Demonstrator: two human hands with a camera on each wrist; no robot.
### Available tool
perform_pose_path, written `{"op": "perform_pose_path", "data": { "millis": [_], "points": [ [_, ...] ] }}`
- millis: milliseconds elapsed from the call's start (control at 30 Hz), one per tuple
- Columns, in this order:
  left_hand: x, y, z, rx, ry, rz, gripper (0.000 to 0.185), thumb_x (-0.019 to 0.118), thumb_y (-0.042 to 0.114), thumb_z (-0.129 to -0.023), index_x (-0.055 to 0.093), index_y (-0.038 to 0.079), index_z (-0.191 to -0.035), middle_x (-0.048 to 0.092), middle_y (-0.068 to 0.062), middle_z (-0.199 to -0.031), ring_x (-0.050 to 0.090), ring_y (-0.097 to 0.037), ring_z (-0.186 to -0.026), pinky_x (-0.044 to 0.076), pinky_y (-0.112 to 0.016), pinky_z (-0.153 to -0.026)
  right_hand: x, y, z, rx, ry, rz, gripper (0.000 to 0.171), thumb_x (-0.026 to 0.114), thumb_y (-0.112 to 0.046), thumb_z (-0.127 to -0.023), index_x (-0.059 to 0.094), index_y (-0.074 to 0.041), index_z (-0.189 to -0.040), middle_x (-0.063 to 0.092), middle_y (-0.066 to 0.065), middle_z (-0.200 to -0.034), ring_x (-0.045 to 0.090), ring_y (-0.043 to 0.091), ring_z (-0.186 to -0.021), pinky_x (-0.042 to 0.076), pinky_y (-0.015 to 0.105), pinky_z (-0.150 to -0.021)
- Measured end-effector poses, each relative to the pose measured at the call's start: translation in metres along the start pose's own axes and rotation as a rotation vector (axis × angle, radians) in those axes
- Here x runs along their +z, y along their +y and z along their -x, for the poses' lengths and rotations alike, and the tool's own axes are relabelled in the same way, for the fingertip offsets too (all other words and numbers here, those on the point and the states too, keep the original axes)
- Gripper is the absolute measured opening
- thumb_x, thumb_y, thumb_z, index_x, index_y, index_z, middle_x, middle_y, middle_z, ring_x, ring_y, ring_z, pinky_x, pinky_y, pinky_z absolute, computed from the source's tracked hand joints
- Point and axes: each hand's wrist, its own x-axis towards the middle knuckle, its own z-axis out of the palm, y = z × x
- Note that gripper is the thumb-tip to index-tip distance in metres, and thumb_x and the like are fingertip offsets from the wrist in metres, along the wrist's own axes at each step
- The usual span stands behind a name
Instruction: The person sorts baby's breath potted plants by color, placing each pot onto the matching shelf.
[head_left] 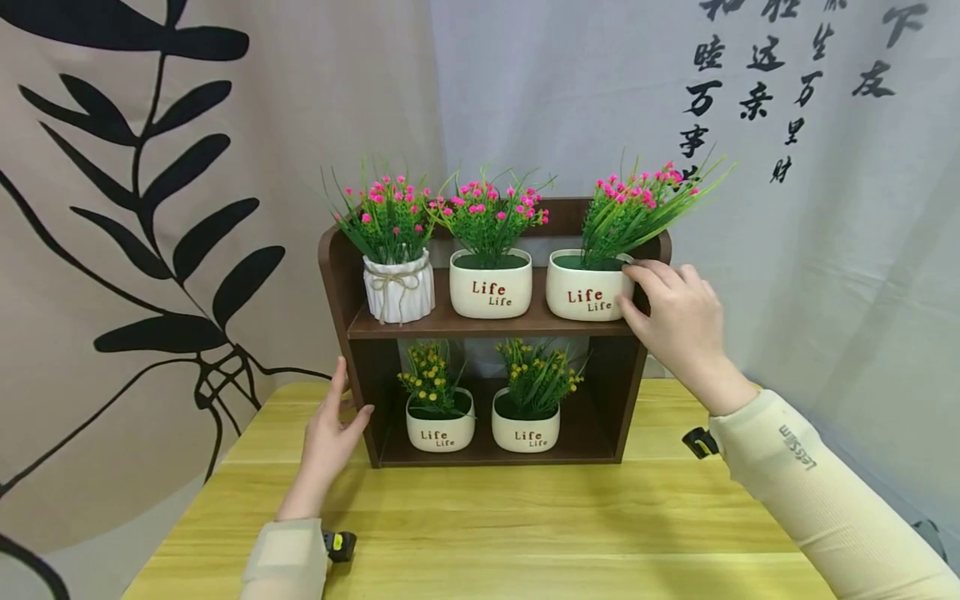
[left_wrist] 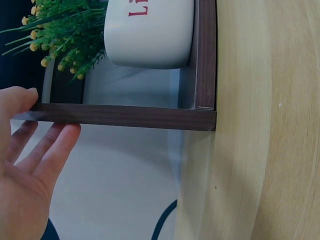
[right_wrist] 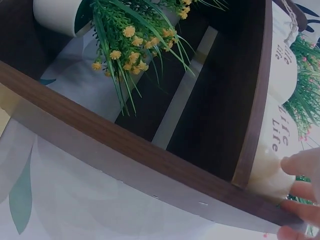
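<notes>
A dark brown two-tier shelf (head_left: 480,327) stands on a wooden table. My right hand (head_left: 678,312) holds the right-hand white "Life" flowerpot (head_left: 588,287) on the upper tier, thumb at its front and fingers at its right rim. Pink flowers and long grass blades rise from that pot. In the right wrist view, the fingers (right_wrist: 300,189) reach round the pot's end beside the shelf's side panel. My left hand (head_left: 330,433) grips the left side panel (left_wrist: 125,116), its thumb at the inner side and its fingers against the outer face.
Also on the upper tier are a middle "Life" pot (head_left: 491,287) and a white pleated pot (head_left: 399,292) tied with twine. Two "Life" pots with yellow flowers, left (head_left: 440,423) and right (head_left: 526,423), stand below. A printed curtain (head_left: 360,75) hangs behind the table (head_left: 480,533).
</notes>
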Motion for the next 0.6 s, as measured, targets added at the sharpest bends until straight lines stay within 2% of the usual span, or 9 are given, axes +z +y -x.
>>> {"op": "perform_pose_path", "data": {
  "millis": [300,600],
  "points": [
    [-0.0002,0.0009,0.0022,-0.011,0.000,0.003,0.094,0.068,-0.001,-0.088,0.011,0.026,-0.158,0.040,-0.028,-0.144,0.061,-0.048,-0.102,0.055,-0.054,-0.072,0.0012,0.0022,0.0009,-0.024,0.000,0.006,0.034,0.076,-0.020,-0.081,0.071,-0.004,-0.110,0.069,0.012,-0.109,0.055,0.037,-0.078,0.043,0.045,-0.054],
    [-0.0012,0.0015,0.0007,-0.022,-0.016,0.009,0.095,0.069,-0.001,-0.088,0.012,0.030,-0.157,0.041,-0.027,-0.144,0.061,-0.048,-0.101,0.055,-0.055,-0.072,-0.0010,0.0052,0.0058,-0.044,0.028,-0.037,0.038,0.078,-0.018,-0.079,0.070,-0.005,-0.114,0.070,0.013,-0.107,0.057,0.038,-0.079,0.046,0.046,-0.056]
  ]
}}
